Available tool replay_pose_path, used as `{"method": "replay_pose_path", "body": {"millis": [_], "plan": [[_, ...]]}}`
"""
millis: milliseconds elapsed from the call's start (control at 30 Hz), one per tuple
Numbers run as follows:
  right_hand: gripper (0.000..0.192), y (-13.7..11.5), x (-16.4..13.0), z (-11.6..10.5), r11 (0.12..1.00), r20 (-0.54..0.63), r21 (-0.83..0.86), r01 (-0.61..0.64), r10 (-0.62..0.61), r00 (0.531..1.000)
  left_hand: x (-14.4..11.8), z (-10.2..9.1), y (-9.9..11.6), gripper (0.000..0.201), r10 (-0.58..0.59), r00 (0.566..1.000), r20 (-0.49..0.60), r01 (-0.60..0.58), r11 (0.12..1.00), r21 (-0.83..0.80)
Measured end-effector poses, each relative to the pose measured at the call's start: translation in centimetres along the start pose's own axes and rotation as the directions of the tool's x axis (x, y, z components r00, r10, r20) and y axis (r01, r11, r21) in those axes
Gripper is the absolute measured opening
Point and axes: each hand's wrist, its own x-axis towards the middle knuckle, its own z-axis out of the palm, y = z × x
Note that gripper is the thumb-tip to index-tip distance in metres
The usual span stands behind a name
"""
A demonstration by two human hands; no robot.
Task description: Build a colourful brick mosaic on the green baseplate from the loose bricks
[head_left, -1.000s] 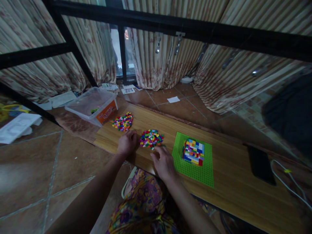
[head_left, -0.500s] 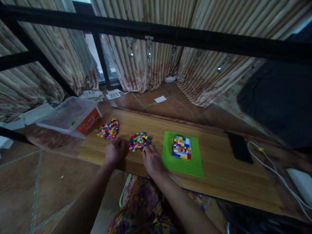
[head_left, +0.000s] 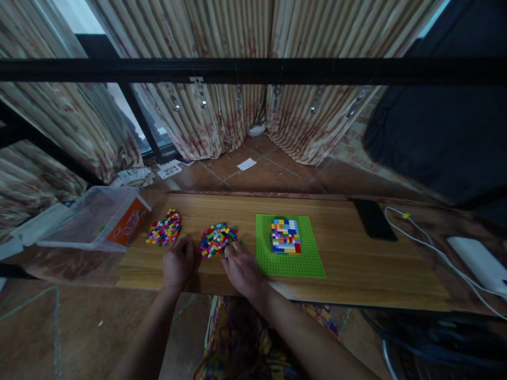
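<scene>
My left hand (head_left: 178, 262) rests on the wooden board with its fingers curled in, just below a heap of small pink, orange and yellow toy bricks (head_left: 164, 229). Whatever is inside that hand is hidden. At the lower right edge of a second, mixed-colour brick heap (head_left: 217, 238), my right hand (head_left: 242, 268) has its fingertips drawn together. Anything between them is too small to make out. To the right of this hand lies a green studded baseplate (head_left: 293, 268), bearing a block built of multicoloured bricks (head_left: 285, 236).
A clear plastic box (head_left: 91, 216) with an orange label stands at the board's left end. A black phone (head_left: 374, 219) lies on the right part of the wooden board (head_left: 356, 274). Farther right are a white cable (head_left: 431, 245) and a white device (head_left: 479, 261). A dark metal bar (head_left: 253, 71) crosses beyond.
The camera view has tilted, so the board looks more level. Both hands stay beside the brick heaps; the right fingers have shifted slightly at the heap's edge.
</scene>
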Motion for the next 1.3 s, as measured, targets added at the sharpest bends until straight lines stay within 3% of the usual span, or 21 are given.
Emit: {"method": "replay_pose_path", "body": {"millis": [367,533,667,767,900,1033,1300], "plan": [[0.001,0.6,0.9,-0.4,0.994,0.048,0.106,-0.014,0.008,0.999,0.0,-0.3,0.3,0.028,-0.018,0.999,0.029,0.018,1.000,0.004],[0.008,1.3,-2.0,-1.8,0.946,-0.062,0.323,0.029,-0.010,0.998,0.0,-0.3,0.4,0.028,-0.043,0.998,0.043,0.043,0.999,-0.005],[0.011,3.8,-5.2,-4.6,0.890,-0.206,0.451,-0.063,0.172,0.963,-0.1,-0.2,0.4,0.027,-0.054,0.998,0.038,0.055,0.998,-0.011],[0.013,6.5,-6.4,-6.0,0.889,-0.307,0.434,-0.144,0.296,0.905,-0.2,-0.1,0.4,0.026,-0.061,0.997,0.039,0.062,0.998,-0.025],[0.021,9.1,-6.3,-5.7,0.927,-0.368,0.317,-0.203,0.317,0.874,-0.3,0.1,0.3,0.026,-0.082,0.996,0.036,0.083,0.996,-0.031],[0.024,9.8,-5.7,-4.6,0.952,-0.411,0.232,-0.202,0.284,0.866,-0.3,0.3,0.1,0.025,-0.077,0.997,0.032,0.078,0.997,-0.026],[0.023,10.2,-5.5,-4.3,0.957,-0.430,0.222,-0.188,0.269,0.862,-0.4,0.3,0.0,0.025,-0.053,0.998,0.041,0.054,0.998,-0.019]]}}
